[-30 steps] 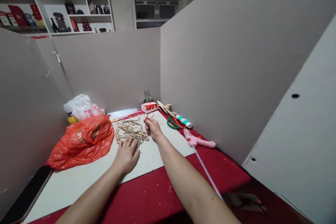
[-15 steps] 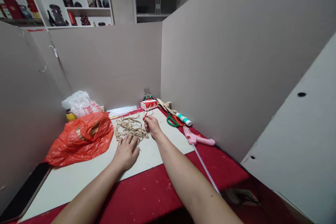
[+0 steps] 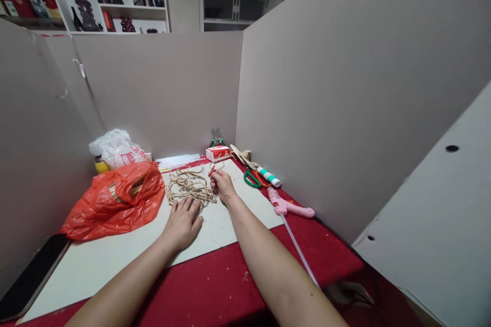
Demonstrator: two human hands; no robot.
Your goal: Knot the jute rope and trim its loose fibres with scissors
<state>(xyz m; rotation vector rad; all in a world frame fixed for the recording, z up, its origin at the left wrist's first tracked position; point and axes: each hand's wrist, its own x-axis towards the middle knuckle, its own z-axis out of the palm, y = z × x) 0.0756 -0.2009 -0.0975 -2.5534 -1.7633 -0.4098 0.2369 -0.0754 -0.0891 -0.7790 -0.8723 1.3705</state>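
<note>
A loose, tangled pile of tan twisted cord [image 3: 187,184] lies on the white board [image 3: 226,227]. My left hand [image 3: 184,222] rests palm down at the near edge of the pile, fingers spread and fingertips touching the cord. My right hand [image 3: 222,186] is at the pile's right side, its fingers pinched on a thin, small red piece [image 3: 211,169] that points up and away. A pale thin strand shows just beyond that piece; whether the two are joined I cannot tell.
Left of the cord sits a red plastic bag [image 3: 115,204] with thin sticks inside. A pink glue gun [image 3: 289,207], green-handled scissors [image 3: 252,179] and a white-and-green roll [image 3: 269,177] lie on the right. Behind are clear glue sticks [image 3: 178,161], a red-and-white box [image 3: 218,153] and pliers [image 3: 217,140]. Partitions enclose the table.
The camera view has shifted slightly. Both hands stay in nearly the same place by the cord, the right one still pinching the red piece.
</note>
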